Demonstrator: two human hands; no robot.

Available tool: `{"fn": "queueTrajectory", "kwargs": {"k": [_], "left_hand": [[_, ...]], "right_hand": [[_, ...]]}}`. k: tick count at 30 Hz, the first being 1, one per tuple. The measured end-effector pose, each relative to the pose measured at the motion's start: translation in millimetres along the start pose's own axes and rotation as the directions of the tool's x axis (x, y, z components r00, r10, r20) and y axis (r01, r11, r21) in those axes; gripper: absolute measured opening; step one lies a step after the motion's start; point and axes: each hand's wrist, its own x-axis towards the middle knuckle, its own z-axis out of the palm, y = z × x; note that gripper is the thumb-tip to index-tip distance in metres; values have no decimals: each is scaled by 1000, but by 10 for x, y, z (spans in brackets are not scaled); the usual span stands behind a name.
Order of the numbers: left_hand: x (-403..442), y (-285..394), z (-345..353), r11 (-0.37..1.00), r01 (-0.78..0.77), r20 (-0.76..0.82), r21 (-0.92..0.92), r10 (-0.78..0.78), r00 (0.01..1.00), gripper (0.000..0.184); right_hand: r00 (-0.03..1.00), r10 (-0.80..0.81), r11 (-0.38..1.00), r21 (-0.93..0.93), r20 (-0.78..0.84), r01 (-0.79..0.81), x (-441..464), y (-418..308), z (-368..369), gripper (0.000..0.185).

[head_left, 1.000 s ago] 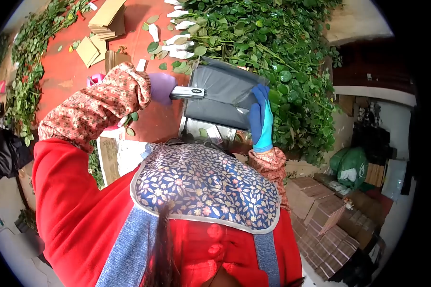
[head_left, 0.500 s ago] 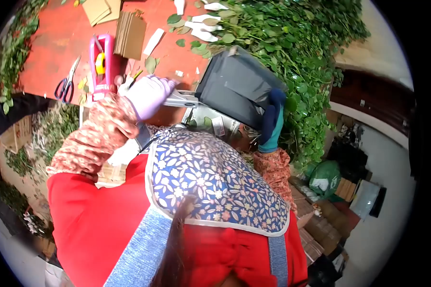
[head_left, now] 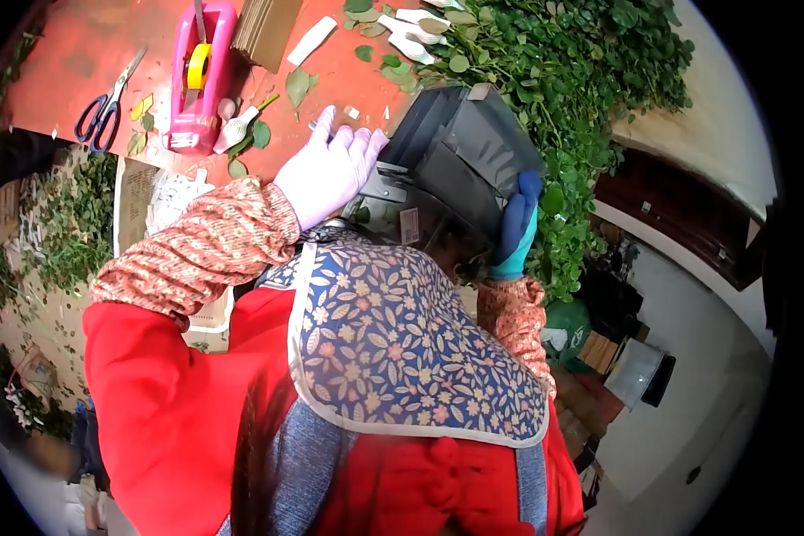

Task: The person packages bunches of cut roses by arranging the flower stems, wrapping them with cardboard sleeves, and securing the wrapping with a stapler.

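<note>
My left hand [head_left: 329, 170], in a light purple glove, has its fingers spread at the near left corner of a dark grey wrapped bundle or box [head_left: 460, 152]. Beside the palm shows a silver metal piece [head_left: 386, 186], probably the stapler's end; its remainder is hidden. My right hand [head_left: 520, 223], in a blue and turquoise glove, grips the bundle's right edge with fingers pressed together. The bundle lies tilted, and its dark sheets look partly folded. Below it is a shiny surface with a small white label [head_left: 409, 226].
On the red table [head_left: 62, 76] are scissors [head_left: 107, 107], a pink tape dispenser [head_left: 196, 89] with yellow tape, brown cardboard pieces [head_left: 263, 31], a white strip [head_left: 313, 40] and white-wrapped buds [head_left: 409, 45]. Leafy stems [head_left: 554, 134] are heaped behind and to the right.
The view has shifted left and closer to the table. My left hand has loosened from around the stapler and spread its fingers. The bundle has tilted, with my right hand still on its edge.
</note>
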Motion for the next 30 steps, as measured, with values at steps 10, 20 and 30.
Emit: {"fn": "queueTrajectory", "kwargs": {"k": [10, 20, 30], "left_hand": [[496, -353, 283, 941, -338, -85, 23, 339, 937, 10], [657, -340, 241, 921, -366, -41, 130, 374, 927, 11], [802, -915, -187, 908, -385, 322, 164, 319, 891, 53]], "right_hand": [[995, -102, 994, -36, -6, 102, 81, 145, 31, 33], [992, -121, 992, -34, -18, 121, 125, 148, -7, 31], [983, -139, 990, 18, -122, 142, 63, 59, -9, 29]]}}
